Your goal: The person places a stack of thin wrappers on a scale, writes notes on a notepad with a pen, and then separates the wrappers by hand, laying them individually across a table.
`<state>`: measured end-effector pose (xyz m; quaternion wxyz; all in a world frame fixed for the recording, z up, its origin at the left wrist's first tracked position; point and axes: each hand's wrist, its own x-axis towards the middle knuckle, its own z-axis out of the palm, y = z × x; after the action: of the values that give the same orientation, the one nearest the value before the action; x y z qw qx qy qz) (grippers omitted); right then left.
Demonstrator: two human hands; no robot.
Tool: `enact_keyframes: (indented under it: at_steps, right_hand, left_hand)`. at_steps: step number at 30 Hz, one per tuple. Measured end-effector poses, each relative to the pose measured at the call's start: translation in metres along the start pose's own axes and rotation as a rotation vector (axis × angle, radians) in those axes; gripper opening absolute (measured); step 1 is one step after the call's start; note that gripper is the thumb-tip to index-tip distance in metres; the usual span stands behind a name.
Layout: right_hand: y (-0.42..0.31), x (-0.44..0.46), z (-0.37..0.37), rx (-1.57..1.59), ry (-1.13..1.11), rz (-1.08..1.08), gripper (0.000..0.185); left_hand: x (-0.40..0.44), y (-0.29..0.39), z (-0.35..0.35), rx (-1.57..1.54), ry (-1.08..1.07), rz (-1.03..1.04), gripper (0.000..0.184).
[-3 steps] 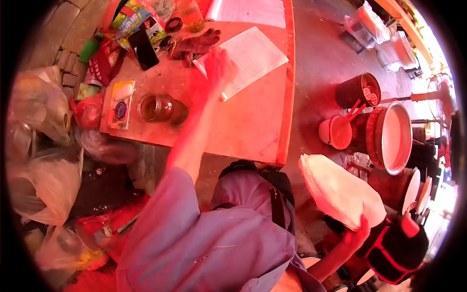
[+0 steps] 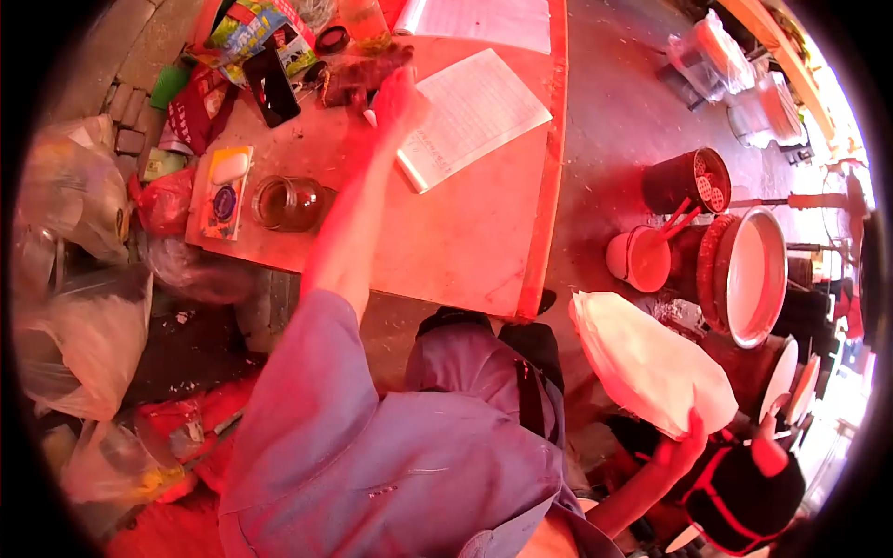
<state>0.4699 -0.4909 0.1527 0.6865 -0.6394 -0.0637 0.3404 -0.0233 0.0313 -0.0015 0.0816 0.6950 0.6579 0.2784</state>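
My left hand (image 2: 400, 104) is over the table (image 2: 456, 260), beside the left edge of the written notepad (image 2: 476, 116). It is blurred, its fingers closed around something small whose white end shows at its left side. A dark glove (image 2: 358, 82) lies just beyond it. At the lower right, my right hand (image 2: 686, 442) grips the near end of a floppy, pale stack of sheets (image 2: 651, 363), held off the table's right side. A glass jar (image 2: 286, 203) stands left of my left forearm.
A phone (image 2: 272, 86) and a colourful bag (image 2: 256, 37) lie at the table's far left. Buckets (image 2: 642, 259) and a large round pan (image 2: 755, 277) stand on the right. Plastic bags (image 2: 79, 344) fill the left side. A person in a black cap (image 2: 749, 493) is at the lower right.
My left hand has moved left and slightly away, off the notepad and towards the glove. The white end moved with it. My right hand still grips the sheets in nearly the same place.
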Motion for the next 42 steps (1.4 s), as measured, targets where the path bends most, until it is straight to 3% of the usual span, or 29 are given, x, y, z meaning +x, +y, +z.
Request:
enact_keyframes:
  at_steps: [2, 5, 6, 7, 9, 14, 17, 20, 23, 26, 32, 35, 42]
  right_hand:
    - [-0.024, 0.028, -0.007, -0.046, -0.025, 0.047, 0.054]
    - [-0.045, 0.065, 0.012, -0.08, -0.12, 0.09, 0.054]
    - [-0.05, 0.08, 0.017, -0.085, -0.14, 0.083, 0.054]
    - [-0.055, 0.095, 0.022, -0.089, -0.159, 0.078, 0.054]
    - [-0.068, 0.116, 0.045, -0.214, -0.136, -0.022, 0.053]
    - [-0.102, 0.19, 0.053, -0.248, -0.207, 0.027, 0.054]
    - [-0.116, 0.229, 0.058, -0.274, -0.244, 0.038, 0.054]
    - [-0.124, 0.259, 0.067, -0.286, -0.275, 0.058, 0.054]
    - [-0.13, 0.285, 0.081, -0.309, -0.312, 0.07, 0.054]
    - [-0.133, 0.305, 0.098, -0.332, -0.332, 0.076, 0.055]
    - [-0.136, 0.33, 0.136, -0.304, -0.373, 0.118, 0.06]
    - [-0.146, 0.3, 0.195, -0.324, -0.461, 0.047, 0.066]
    - [-0.154, 0.366, 0.226, -0.406, -0.582, 0.105, 0.062]
  left_hand:
    - [0.004, 0.007, 0.001, -0.24, 0.172, -0.119, 0.034]
    - [-0.009, 0.007, -0.009, -0.516, 0.467, -0.115, 0.029]
    - [-0.03, 0.022, -0.017, -0.38, 0.473, -0.116, 0.026]
    - [-0.058, 0.05, -0.028, -0.243, 0.474, -0.118, 0.023]
    - [-0.114, 0.103, -0.032, 0.166, 0.226, -0.02, 0.027]
    - [-0.165, 0.128, 0.011, 0.342, 0.191, 0.067, 0.053]
    - [-0.151, 0.134, -0.001, 0.291, 0.018, -0.139, 0.053]
    - [-0.146, 0.111, 0.018, 0.365, 0.185, -0.064, 0.052]
    - [-0.141, 0.111, 0.017, 0.399, 0.105, -0.154, 0.051]
    - [-0.134, 0.117, 0.008, 0.483, 0.174, -0.101, 0.044]
    - [-0.121, 0.114, 0.008, 0.439, 0.182, -0.138, 0.04]
    - [-0.115, 0.109, 0.007, 0.404, 0.171, -0.092, 0.038]
    - [-0.106, 0.116, 0.001, 0.36, 0.123, -0.149, 0.037]
